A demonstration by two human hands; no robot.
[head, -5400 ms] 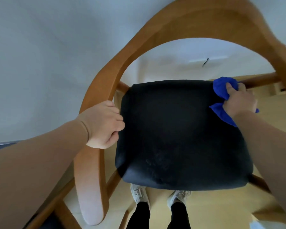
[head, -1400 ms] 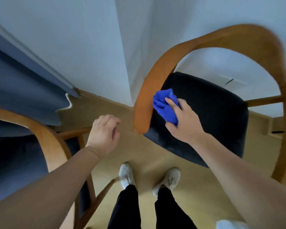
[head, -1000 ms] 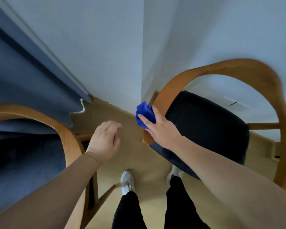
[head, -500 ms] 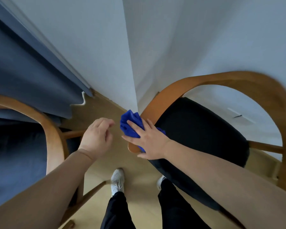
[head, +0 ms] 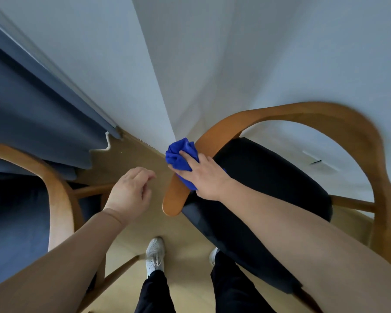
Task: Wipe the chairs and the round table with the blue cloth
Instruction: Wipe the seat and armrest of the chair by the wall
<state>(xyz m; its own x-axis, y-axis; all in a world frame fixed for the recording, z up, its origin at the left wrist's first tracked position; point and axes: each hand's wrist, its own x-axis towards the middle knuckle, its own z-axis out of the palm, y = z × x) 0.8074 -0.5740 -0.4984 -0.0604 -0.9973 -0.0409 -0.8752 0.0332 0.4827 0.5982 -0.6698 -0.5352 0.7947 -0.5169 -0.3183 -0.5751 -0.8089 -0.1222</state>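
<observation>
A wooden chair (head: 314, 114) with a black seat (head: 269, 177) stands on the right, its curved armrest ending at the middle of the view. My right hand (head: 207, 175) holds the crumpled blue cloth (head: 181, 155) against the left armrest, fingers curled over it. My left hand (head: 131, 193) hovers in the air to the left of that armrest's tip, fingers loosely bent and holding nothing. A second wooden chair (head: 57, 199) with a dark seat stands at the left edge. The round table is not in view.
A dark blue curtain (head: 38, 114) hangs at the left, and a white wall corner (head: 167, 75) lies straight ahead. My feet in white shoes (head: 155, 254) stand on the light wooden floor (head: 133, 154) between the two chairs.
My right hand has slid the cloth from the seat's edge onto the left armrest and a little up along it. My left hand has let go of the armrest and hangs free.
</observation>
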